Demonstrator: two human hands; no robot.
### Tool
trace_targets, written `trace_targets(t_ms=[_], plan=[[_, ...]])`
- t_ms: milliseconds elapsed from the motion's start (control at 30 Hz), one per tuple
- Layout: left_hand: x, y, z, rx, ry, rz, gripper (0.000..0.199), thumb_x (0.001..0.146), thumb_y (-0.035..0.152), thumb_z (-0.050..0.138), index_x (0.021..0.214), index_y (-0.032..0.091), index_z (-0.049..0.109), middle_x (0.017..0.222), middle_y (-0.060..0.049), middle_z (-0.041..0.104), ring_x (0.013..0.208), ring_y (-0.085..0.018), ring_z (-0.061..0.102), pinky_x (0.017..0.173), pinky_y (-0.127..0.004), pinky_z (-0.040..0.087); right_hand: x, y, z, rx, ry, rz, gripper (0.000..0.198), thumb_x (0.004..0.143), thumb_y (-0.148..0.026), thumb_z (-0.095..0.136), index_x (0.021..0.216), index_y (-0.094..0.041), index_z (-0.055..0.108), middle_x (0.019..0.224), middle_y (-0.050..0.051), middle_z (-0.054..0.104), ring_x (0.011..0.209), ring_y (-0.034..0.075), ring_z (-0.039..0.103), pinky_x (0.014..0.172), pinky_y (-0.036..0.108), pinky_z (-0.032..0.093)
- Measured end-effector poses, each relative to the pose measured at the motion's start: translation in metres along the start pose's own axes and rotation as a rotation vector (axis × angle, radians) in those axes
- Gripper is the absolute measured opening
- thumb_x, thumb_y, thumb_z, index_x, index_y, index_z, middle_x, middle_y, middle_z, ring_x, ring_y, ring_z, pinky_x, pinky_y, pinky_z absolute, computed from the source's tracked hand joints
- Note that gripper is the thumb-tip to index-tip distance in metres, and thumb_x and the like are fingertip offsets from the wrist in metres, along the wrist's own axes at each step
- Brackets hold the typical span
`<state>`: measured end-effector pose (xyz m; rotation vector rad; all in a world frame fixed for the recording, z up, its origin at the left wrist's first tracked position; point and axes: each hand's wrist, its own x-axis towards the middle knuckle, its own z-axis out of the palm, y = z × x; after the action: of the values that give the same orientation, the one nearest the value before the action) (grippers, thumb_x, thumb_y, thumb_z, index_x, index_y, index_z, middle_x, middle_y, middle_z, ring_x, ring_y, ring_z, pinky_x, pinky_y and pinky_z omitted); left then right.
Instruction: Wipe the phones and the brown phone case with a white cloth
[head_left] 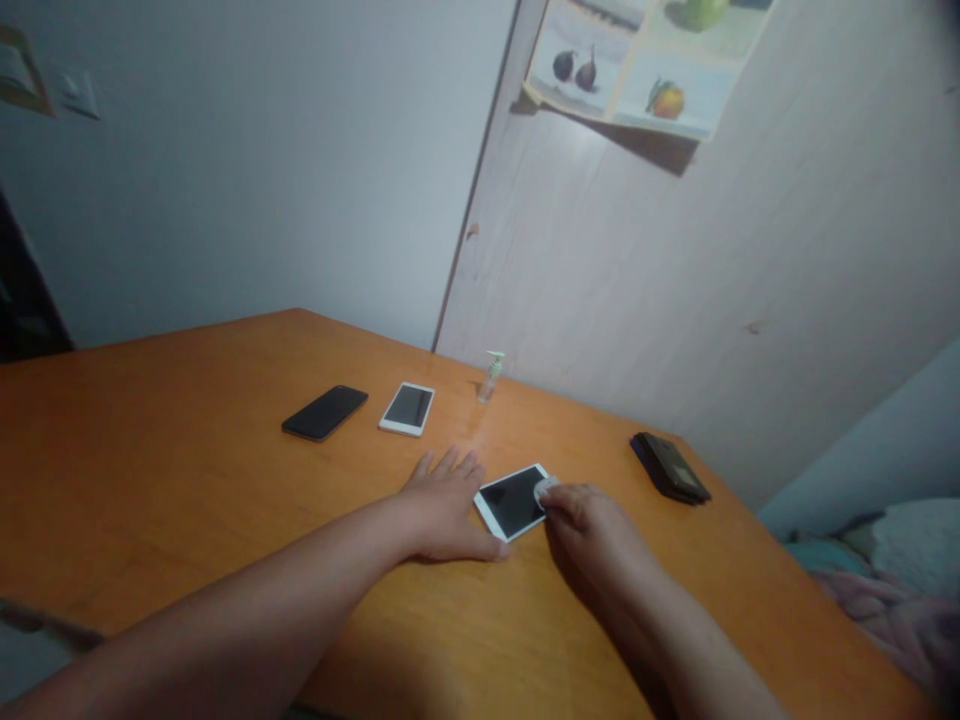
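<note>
A white smartphone [511,503] with a dark screen lies face up on the wooden table between my hands. My left hand [450,510] rests flat with fingers spread, its thumb and side against the phone's left end. Pinched in the fingers of my right hand [589,515] is a small white wipe [545,490], touching the right end of the screen. Whether it is cloth, tissue or a pad, I cannot tell. Farther back stand a small clear pump bottle [487,385], a second white smartphone [407,409] and a black smartphone [325,412].
On the table's right side lies a stack of dark phones or wallets [670,467]. The table [187,420] meets a pale wall and a wooden panel [600,280] behind. A fruit picture [630,90] hangs on the panel. Crumpled bedding [900,590] is at the right.
</note>
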<state>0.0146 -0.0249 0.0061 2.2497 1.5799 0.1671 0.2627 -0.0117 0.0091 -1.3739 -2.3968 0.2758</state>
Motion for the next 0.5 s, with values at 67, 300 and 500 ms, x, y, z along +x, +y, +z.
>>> trace_targets(t_ms=[67, 300, 500], plan=[[0.000, 0.000, 0.000, 0.002, -0.002, -0.005, 0.126, 0.059, 0.094, 0.047, 0.157, 0.019, 0.023, 0.165, -0.012, 0.010, 0.152, -0.037, -0.003, 0.120, -0.059, 0.000, 0.001, -0.003, 0.004, 0.024, 0.000, -0.066, 0.025, 0.088, -0.021, 0.050, 0.097, -0.022, 0.074, 0.096, 0.007, 0.072, 0.094, 0.023, 0.065, 0.085, 0.035, 0.049], [-0.006, 0.006, -0.003, -0.017, 0.106, 0.098, 0.094, 0.067, 0.075, 0.064, 0.145, 0.027, 0.045, 0.163, -0.009, 0.027, 0.150, -0.037, 0.019, 0.120, -0.057, 0.016, 0.012, 0.021, 0.011, 0.177, 0.108, 0.224, 0.022, 0.089, -0.036, 0.054, 0.095, -0.020, 0.067, 0.084, 0.005, 0.070, 0.075, 0.019, 0.062, 0.066, 0.029, 0.046], [-0.008, 0.013, -0.011, 0.032, 0.236, 0.257, 0.045, 0.075, 0.058, 0.068, 0.103, 0.023, 0.068, 0.111, -0.009, 0.065, 0.106, -0.029, 0.059, 0.090, -0.038, 0.047, 0.020, 0.048, 0.019, 0.332, 0.251, 0.339, 0.025, 0.085, -0.041, 0.055, 0.078, -0.018, 0.063, 0.071, 0.003, 0.066, 0.066, 0.017, 0.059, 0.059, 0.027, 0.043]])
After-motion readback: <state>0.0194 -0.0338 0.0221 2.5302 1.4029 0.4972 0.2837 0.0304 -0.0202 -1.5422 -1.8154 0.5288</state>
